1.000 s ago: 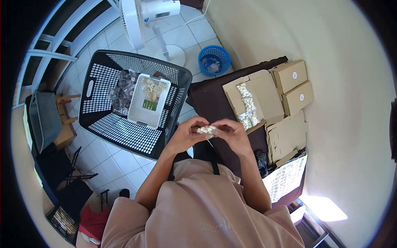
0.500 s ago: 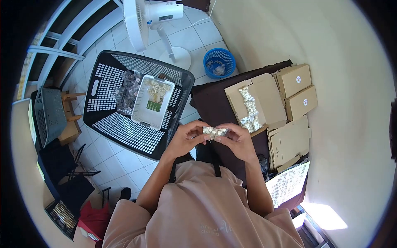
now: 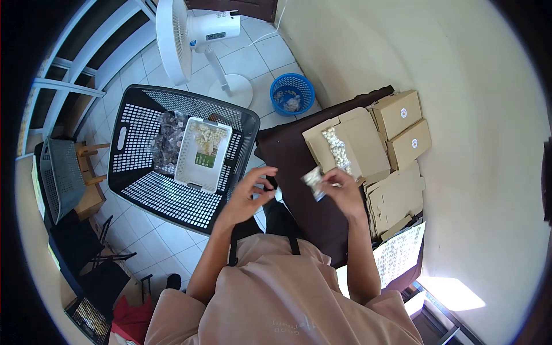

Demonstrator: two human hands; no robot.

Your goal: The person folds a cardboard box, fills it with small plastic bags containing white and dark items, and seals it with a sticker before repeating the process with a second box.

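Note:
My right hand [image 3: 346,195] pinches a small clear packet of whitish pieces [image 3: 313,180], slightly blurred by motion. The packet hangs at the near edge of an open cardboard box [image 3: 368,150]. Inside that box, similar filled packets [image 3: 338,150] lie in a row along one side. To the left, my left hand [image 3: 247,198] is raised with its fingers apart and nothing in them, near the rim of a large black basket [image 3: 190,223]. In the basket stands a white tray [image 3: 185,154] holding loose pale pieces and a green label, beside a heap of dark clear packets [image 3: 167,141].
The box rests on a dark-covered table [image 3: 299,213]. Closed cartons [image 3: 411,138] and flattened cardboard [image 3: 397,195] lie beside it along the wall. A white fan [image 3: 221,29] and a blue bin [image 3: 292,109] stand on the tiled floor ahead.
Both hands held the packet together before. Now my left hand has let go and moved left, opening, while my right hand has carried the packet right toward the open box.

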